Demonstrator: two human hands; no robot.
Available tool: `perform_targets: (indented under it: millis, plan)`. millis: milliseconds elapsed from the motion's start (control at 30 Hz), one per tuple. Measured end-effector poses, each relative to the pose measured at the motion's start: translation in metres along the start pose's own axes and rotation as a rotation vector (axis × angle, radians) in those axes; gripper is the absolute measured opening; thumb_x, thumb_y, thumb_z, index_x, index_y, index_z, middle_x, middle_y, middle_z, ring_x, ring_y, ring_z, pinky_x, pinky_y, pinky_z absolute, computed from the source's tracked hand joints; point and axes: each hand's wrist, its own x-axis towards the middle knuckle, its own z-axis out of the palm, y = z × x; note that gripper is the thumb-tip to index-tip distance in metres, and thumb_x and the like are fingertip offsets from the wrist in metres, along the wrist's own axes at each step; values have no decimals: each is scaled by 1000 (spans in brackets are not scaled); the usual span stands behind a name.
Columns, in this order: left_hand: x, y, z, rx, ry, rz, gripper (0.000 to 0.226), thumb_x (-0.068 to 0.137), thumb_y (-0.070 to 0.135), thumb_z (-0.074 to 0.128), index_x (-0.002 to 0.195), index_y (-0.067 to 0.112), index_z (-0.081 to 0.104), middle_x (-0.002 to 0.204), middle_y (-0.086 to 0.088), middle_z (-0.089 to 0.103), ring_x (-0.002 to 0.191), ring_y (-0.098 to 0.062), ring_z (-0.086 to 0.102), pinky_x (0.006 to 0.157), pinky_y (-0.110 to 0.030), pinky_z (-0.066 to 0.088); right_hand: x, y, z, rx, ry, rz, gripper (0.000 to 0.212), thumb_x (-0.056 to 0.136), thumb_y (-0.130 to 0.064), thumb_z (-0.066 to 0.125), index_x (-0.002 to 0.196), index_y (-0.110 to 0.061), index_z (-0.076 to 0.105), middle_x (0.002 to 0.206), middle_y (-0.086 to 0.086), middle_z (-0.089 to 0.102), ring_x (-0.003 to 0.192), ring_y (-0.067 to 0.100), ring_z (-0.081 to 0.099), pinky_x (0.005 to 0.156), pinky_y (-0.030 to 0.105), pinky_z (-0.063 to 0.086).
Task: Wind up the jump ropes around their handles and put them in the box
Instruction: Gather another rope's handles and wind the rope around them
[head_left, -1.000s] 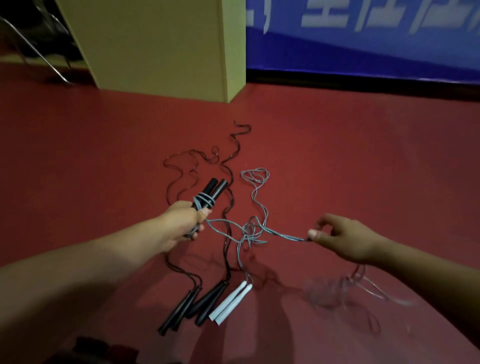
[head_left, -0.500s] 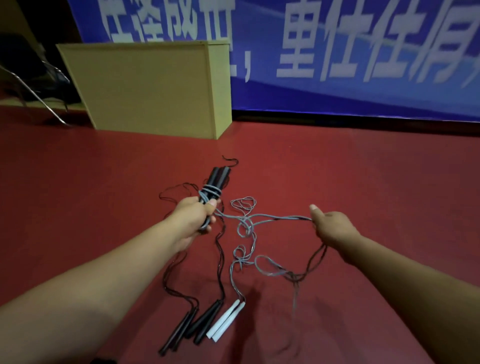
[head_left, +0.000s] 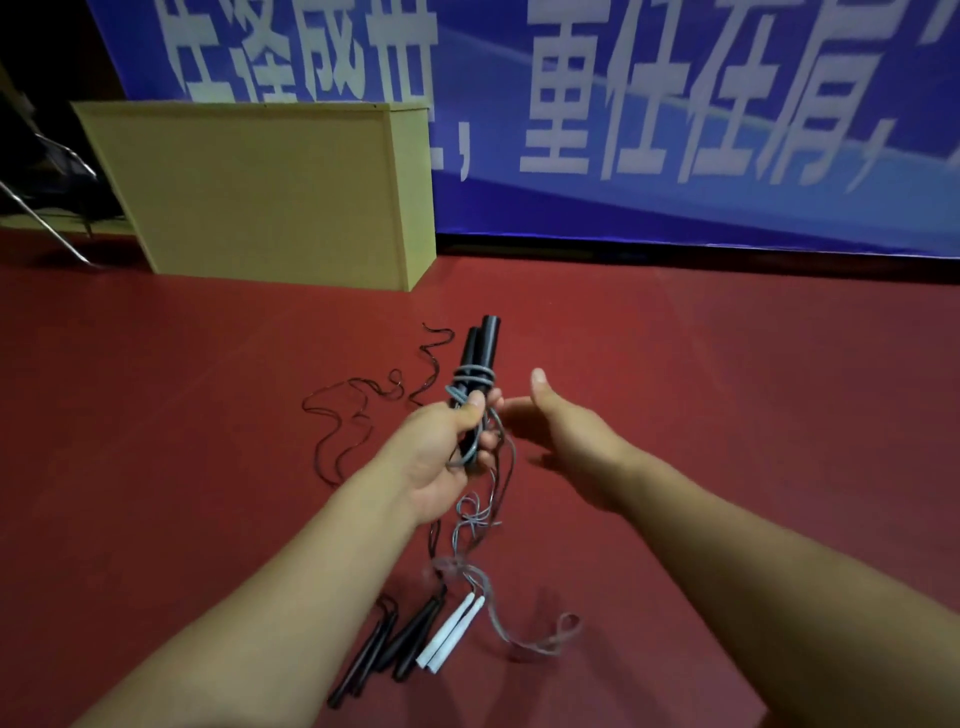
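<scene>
— Left hand (head_left: 441, 447) grips what?
— Two black handles (head_left: 480, 358), upright, with grey rope (head_left: 470, 375) coiled round them; the loose rope hangs to the red floor (head_left: 727, 415).
— And the right hand (head_left: 561, 421)?
— Fingers straight, thumb up, just beside the bundle; whether it touches the rope I cannot tell.
— What lies around?
— White handles (head_left: 451, 631) and black handles (head_left: 410, 642) below, thin black rope (head_left: 353, 415) left, a yellow box (head_left: 260, 192) beyond, before a blue banner (head_left: 675, 130).
</scene>
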Motion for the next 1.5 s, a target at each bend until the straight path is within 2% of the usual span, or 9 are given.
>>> perform_targets:
  millis: [167,433,633,800,1000,1133,1267,1400,1500]
  plan:
    - [-10,1,-5,-93,-66,-83,24,101,17,45,95,9,67,90,1,62,46,-4,46,43,-15,39,-3,27,9,335,-134,60,75,90,-72,21,103,-10,60,83,11,66,59,14,56,62,28,36]
    - [29,-19,-12,56,78,-37,22,102,16,46,97,12,68,87,2,58,46,-5,47,45,-17,39,17,22,-28,187,-212,101,68,75,-77,34,87,-14,55,59,2,45,44,14,36,46,25,27]
    - [74,-22,-34,-61,294,28,19,102,17,46,95,16,63,82,6,57,44,-2,45,44,-14,38,48,54,-52,-182,-264,118,79,74,-80,34,82,-9,68,50,1,40,44,19,41,45,25,28]
    - [86,-17,-55,-67,406,-4,19,102,17,46,96,14,64,84,4,58,46,-3,46,44,-15,40,54,60,-74,-172,-233,76,40,82,-47,65,91,-9,56,50,-9,35,45,10,26,44,23,21]
    - [91,-16,-46,18,344,48,18,102,16,49,95,14,66,73,3,57,45,-4,48,44,-16,40,68,66,-86,-280,30,-132,21,89,-19,68,76,-8,55,50,-5,48,46,9,41,44,19,34]
    - [73,-11,-47,406,226,77,16,102,14,50,99,14,65,60,-1,54,47,-8,50,48,-19,42,63,64,-96,-371,162,-163,23,94,-21,61,75,-7,63,54,0,51,50,10,47,51,23,38]
    - [54,-9,-60,841,195,101,19,101,12,52,83,17,56,55,1,52,52,-12,50,53,-23,40,53,70,-84,-549,60,-83,22,99,-19,51,82,-15,65,58,-3,46,56,15,41,57,31,36]
    - [55,-7,-58,837,209,150,19,100,11,53,82,17,57,60,2,49,50,-10,52,50,-23,41,46,53,-61,-417,-17,-34,20,98,-5,44,85,-10,58,67,6,59,55,18,51,56,29,43]
    - [55,-7,-52,723,173,125,13,101,13,53,99,10,65,57,2,53,47,-6,52,49,-20,42,41,40,-46,-246,-27,-38,20,102,-23,45,100,-9,59,69,13,55,55,25,54,55,30,45]
